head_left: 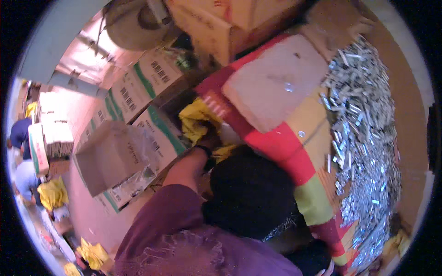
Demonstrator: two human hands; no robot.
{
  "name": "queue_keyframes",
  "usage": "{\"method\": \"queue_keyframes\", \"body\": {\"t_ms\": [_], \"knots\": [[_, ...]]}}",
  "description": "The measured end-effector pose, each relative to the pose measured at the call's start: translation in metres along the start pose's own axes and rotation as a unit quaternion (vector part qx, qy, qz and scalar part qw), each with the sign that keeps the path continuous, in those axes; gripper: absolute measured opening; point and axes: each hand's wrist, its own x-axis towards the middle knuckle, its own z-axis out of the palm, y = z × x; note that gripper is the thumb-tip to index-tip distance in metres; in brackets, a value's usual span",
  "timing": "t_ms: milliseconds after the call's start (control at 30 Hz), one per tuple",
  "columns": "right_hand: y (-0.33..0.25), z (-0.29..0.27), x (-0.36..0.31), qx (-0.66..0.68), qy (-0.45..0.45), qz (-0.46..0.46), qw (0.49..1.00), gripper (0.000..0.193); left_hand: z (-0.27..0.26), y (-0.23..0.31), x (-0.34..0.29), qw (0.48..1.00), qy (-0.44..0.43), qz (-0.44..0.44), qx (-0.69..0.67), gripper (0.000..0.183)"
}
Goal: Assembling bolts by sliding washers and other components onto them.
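My left arm, in a purple sleeve, stretches forward with a dark band at the wrist. My left hand [210, 138] is in shadow against a crumpled yellow plastic bag or cloth [195, 120], and its fingers are hidden, so their grip cannot be made out. This yellow piece lies between a white and green carton [156, 133] and a patchwork cloth [294, 158] in red, yellow and green. Dark clothing [248, 188] covers the middle of the view, close to my body. No part of my right hand can be clearly seen.
A large heap of small shiny metal pieces [363, 133] spreads along the right side. A pale flat slab [278, 80] rests on the patchwork cloth. An open cardboard box [115, 156] sits on the cartons at left. Brown boxes [207, 32] stand behind. Other people [25, 177] are at far left.
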Motion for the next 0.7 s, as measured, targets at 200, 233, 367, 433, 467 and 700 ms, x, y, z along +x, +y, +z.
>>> {"method": "queue_keyframes", "body": {"t_ms": [200, 233, 367, 433, 467, 700], "knots": [[-0.085, -0.048, -0.005, -0.014, -0.065, 0.322, 0.945, 0.04, -0.006, 0.099, -0.004, 0.961, -0.267, 0.079, 0.006, 0.031], [-0.086, -0.05, -0.006, -0.007, -0.053, 0.336, 0.941, 0.04, -0.019, 0.107, 0.01, 0.958, -0.273, 0.084, -0.034, 0.031], [-0.085, -0.057, -0.019, 0.015, 0.011, 0.327, 0.945, 0.037, -0.063, 0.109, -0.009, 0.939, -0.274, 0.063, -0.198, 0.031], [-0.091, -0.061, -0.017, 0.016, 0.026, 0.337, 0.941, 0.036, -0.084, 0.116, -0.011, 0.923, -0.26, 0.04, -0.282, 0.031], [-0.093, -0.062, -0.018, 0.021, 0.033, 0.337, 0.941, 0.036, -0.095, 0.124, -0.01, 0.913, -0.249, 0.03, -0.323, 0.031], [-0.097, -0.071, -0.036, 0.019, 0.071, 0.331, 0.941, 0.036, -0.16, 0.156, -0.047, 0.802, -0.21, -0.024, -0.558, 0.031]]}}
